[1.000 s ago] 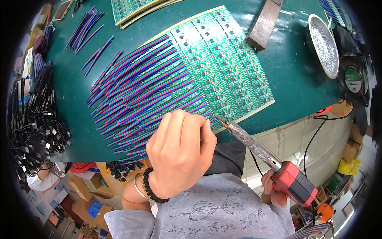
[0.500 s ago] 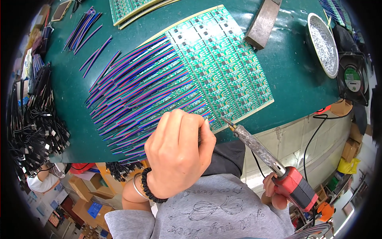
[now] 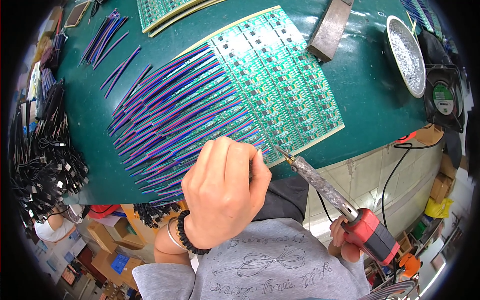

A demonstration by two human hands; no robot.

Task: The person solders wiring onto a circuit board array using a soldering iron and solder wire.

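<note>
My left hand (image 3: 225,190) is closed in a pinch over the near edge of a green circuit board panel (image 3: 305,92). A coloured ribbon wire shows at its fingertips; the rest of that wire is hidden under the hand. My right hand (image 3: 342,240) grips the red and black handle of a soldering iron (image 3: 325,189). The iron's tip points up and left at the board, just right of the pinched wire; whether it touches cannot be told. Many red, green and blue ribbon wires (image 3: 175,107) lie in rows across the panel's left part, their ends along a line of pads.
A metal block (image 3: 330,30) lies behind the panel. Right of it stand a bowl of silvery bits (image 3: 406,57) and a small fan (image 3: 443,97). More panels (image 3: 165,15) are stacked at the back. Loose ribbon wires (image 3: 102,40) and black cables (image 3: 50,150) lie at left.
The soldering iron's tip has shifted slightly to the left, closer to the wire ends. My left hand has stayed in place.
</note>
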